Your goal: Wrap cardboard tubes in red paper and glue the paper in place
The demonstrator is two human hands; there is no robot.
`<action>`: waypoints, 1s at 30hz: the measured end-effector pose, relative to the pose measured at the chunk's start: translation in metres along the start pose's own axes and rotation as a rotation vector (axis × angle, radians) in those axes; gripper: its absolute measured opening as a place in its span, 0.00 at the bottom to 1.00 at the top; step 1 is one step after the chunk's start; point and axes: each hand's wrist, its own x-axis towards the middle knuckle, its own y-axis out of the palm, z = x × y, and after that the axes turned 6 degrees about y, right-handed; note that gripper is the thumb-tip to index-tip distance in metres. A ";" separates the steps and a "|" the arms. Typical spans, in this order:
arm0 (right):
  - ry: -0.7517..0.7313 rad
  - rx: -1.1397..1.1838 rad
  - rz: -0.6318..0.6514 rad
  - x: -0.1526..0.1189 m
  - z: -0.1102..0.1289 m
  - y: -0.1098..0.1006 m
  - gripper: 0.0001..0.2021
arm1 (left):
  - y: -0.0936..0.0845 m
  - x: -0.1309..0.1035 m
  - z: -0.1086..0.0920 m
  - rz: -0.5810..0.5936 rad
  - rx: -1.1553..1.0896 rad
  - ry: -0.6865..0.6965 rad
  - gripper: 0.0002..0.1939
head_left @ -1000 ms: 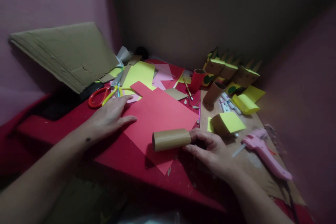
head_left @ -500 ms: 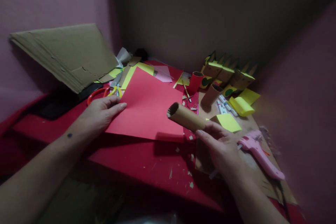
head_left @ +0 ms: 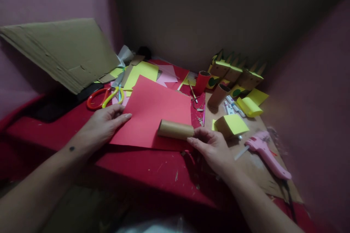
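Note:
My right hand [head_left: 212,149] grips one end of a brown cardboard tube [head_left: 176,130], thumb on the near side. The tube lies sideways over the lower right part of a red paper sheet [head_left: 153,109]; whether it touches the paper I cannot tell. At the sheet's left edge my left hand [head_left: 105,127] pinches the paper between thumb and fingers. Just beyond that hand are scissors with red handles [head_left: 94,99] and another pair with yellow handles [head_left: 115,96]. A red-covered tube [head_left: 202,82] and a bare brown tube [head_left: 218,96] stand upright behind.
A pink glue gun [head_left: 269,154] rests on a cardboard board [head_left: 262,178] at right, near markers [head_left: 232,106] and a yellow paper roll [head_left: 249,106]. Decorated cardboard boxes [head_left: 232,74] stand behind. A large cardboard piece [head_left: 62,51] leans at left. Paper scraps dot the red tablecloth [head_left: 153,167].
My right hand has brought the tube left and down over the red sheet, turning it nearly level. My left hand keeps its hold on the paper. The view has shifted slightly.

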 end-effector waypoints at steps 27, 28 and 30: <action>-0.008 -0.001 0.024 -0.009 0.010 -0.018 0.07 | 0.045 -0.023 -0.028 0.315 0.038 0.463 0.22; 0.020 0.038 0.001 -0.008 0.011 -0.018 0.06 | 0.046 -0.023 -0.028 0.311 0.029 0.458 0.22; 0.101 0.106 -0.017 -0.006 0.014 -0.015 0.06 | 0.047 -0.024 -0.029 0.299 0.030 0.459 0.22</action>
